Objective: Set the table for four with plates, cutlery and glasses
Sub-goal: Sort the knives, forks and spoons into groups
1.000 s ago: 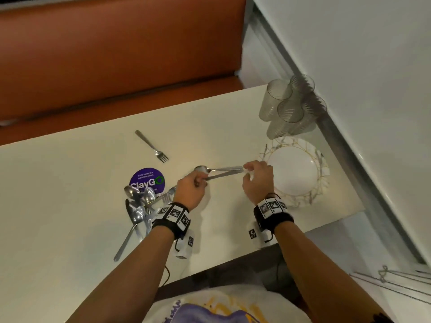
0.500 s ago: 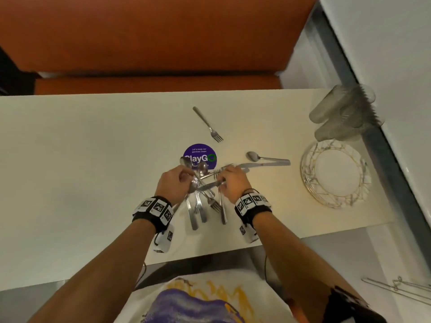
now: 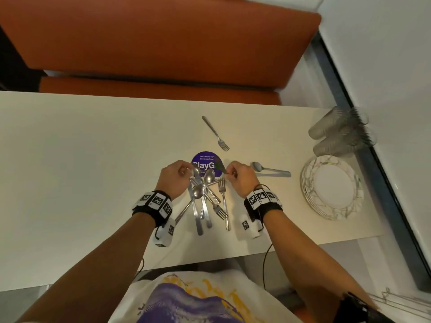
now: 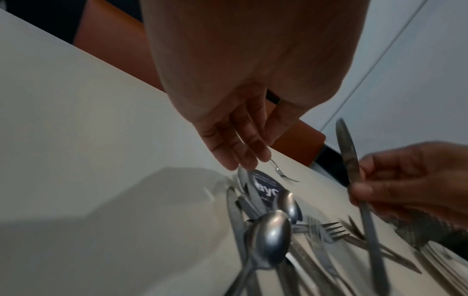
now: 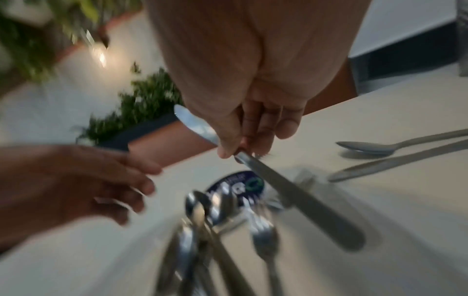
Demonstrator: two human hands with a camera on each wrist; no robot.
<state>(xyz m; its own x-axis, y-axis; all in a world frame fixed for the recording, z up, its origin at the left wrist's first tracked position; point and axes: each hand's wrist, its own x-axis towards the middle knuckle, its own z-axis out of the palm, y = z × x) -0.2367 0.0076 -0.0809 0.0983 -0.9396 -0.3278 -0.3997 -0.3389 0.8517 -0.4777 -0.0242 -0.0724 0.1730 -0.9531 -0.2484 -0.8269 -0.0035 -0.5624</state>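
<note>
A pile of spoons, forks and knives (image 3: 205, 199) lies on the cream table (image 3: 93, 159) in front of me. My right hand (image 3: 229, 173) pinches a knife (image 5: 291, 192) at the neck and holds it above the right side of the pile, blade tip up and away. My left hand (image 4: 243, 160) hangs over the far left end of the pile with fingers nearly straight, fingertips just above a spoon; it holds nothing. A spoon (image 3: 257, 166) and a knife (image 3: 275, 174) lie side by side left of the stacked plates (image 3: 310, 201). Clear glasses (image 3: 340, 134) stand behind the plates.
A single fork (image 3: 217, 134) lies beyond the pile. A round purple sticker (image 3: 205, 159) shows under the pile's far end. An orange bench (image 3: 163, 43) runs along the table's far side, and a wall borders the right end.
Both hands came back left from the spoon and knife laid beside the plates to the pile. My right hand has lifted a knife out of it.
</note>
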